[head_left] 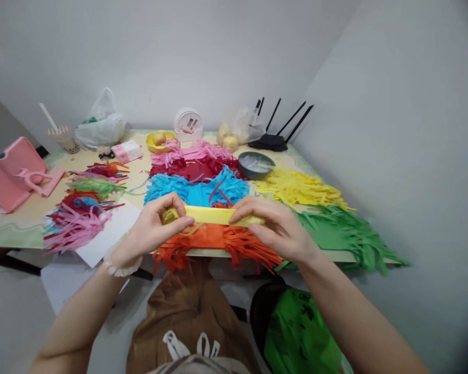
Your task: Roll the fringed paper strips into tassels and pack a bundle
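Between my two hands a narrow, flat folded strip of yellow paper [209, 214] is stretched level above the table's front edge. My left hand [161, 221] pinches its left end between thumb and fingers. At the other end my right hand [271, 224] grips it the same way, and the ends are partly hidden by my fingers. Just below lies orange fringed paper [206, 237], its cut strands hanging over the edge. Behind the strip are blue fringed paper [198, 195] and dark red fringed paper [195, 171], with pink fringed paper [203, 151] farther back.
Yellow fringe [302, 188] and green fringe [335, 231] lie right. A dark bowl [253, 169] and black router [269, 141] stand behind. Leftward are mixed tassels [78, 218], a pink stand [17, 174], a drink cup [64, 139] and a plastic bag [101, 127]. A green bag [302, 332] sits below.
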`<move>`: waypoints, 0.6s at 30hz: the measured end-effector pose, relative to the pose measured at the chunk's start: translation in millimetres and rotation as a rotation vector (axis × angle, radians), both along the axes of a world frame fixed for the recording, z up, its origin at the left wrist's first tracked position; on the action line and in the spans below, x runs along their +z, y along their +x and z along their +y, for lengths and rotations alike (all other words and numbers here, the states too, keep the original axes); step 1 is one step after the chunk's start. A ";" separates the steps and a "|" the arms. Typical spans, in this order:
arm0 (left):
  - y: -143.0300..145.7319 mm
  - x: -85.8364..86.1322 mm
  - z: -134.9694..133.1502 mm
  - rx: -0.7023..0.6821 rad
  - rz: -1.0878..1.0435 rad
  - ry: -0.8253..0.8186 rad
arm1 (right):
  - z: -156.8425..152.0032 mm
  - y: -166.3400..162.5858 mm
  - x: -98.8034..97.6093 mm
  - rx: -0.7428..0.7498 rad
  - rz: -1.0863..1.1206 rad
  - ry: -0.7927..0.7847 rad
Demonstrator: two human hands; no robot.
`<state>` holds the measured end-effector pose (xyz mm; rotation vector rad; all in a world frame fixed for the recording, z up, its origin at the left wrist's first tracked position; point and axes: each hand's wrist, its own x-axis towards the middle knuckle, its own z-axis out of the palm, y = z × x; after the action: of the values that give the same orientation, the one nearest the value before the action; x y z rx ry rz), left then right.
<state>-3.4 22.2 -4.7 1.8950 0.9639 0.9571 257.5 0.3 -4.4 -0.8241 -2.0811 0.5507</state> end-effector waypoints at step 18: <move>4.8 -5.8 -5.7 -0.110 -0.265 -0.302 | -11.1 -11.4 -10.8 -0.192 0.304 -0.373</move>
<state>1.4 16.5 -10.5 1.5100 0.7887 0.9142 246.1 -10.9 -15.2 -1.0656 -1.6243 0.9126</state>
